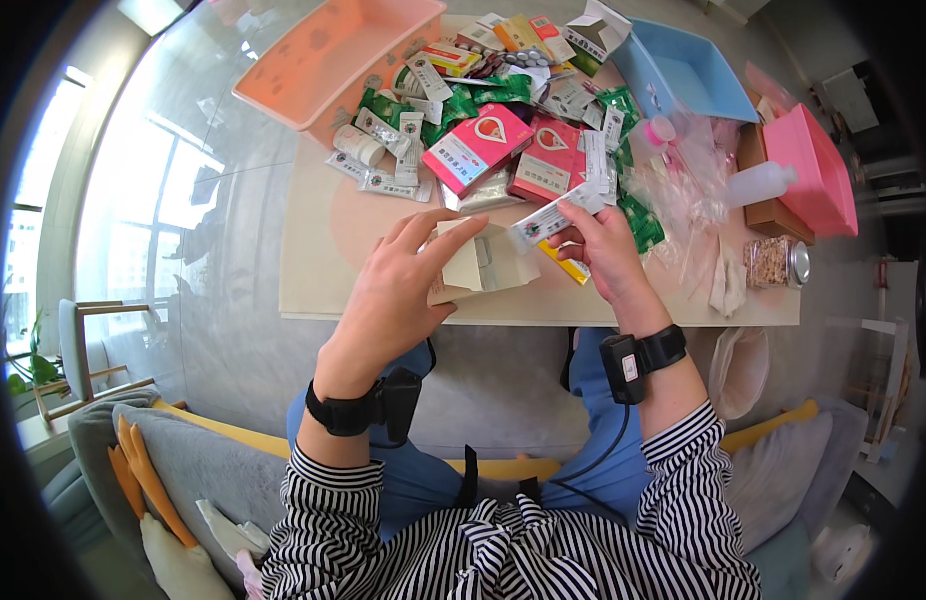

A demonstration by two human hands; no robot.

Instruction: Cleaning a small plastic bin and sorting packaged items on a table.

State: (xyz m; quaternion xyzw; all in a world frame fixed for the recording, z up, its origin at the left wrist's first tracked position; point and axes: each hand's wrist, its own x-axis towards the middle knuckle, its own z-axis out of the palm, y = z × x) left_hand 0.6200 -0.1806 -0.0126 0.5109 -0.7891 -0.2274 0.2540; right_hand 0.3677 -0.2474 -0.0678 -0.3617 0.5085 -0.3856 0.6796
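Note:
My left hand [403, 292] grips a small white carton [466, 274] lying on its side near the table's front edge. The carton's open flaps point right, towards my other hand. Between the thumb and fingers of my right hand [598, 247] is a white printed stick sachet [556, 217], its left end close above the carton's mouth. Partly hidden below the sachet lies a yellow-and-white packet [566, 262]. Just beyond my hands rest two pink medicine boxes, one on the left [479, 148] and one on the right [547, 159], with a clear plastic packet [481, 193] under them.
Behind is a pile of green sachets [504, 90], stick sachets [409, 146], blister packs and cartons. A white bottle [359, 145] lies at left. An orange bin [320, 67], blue bin [688, 71] and pink bin [815, 172] surround it. A lidded jar [776, 262] lies right, near plastic bags [680, 195].

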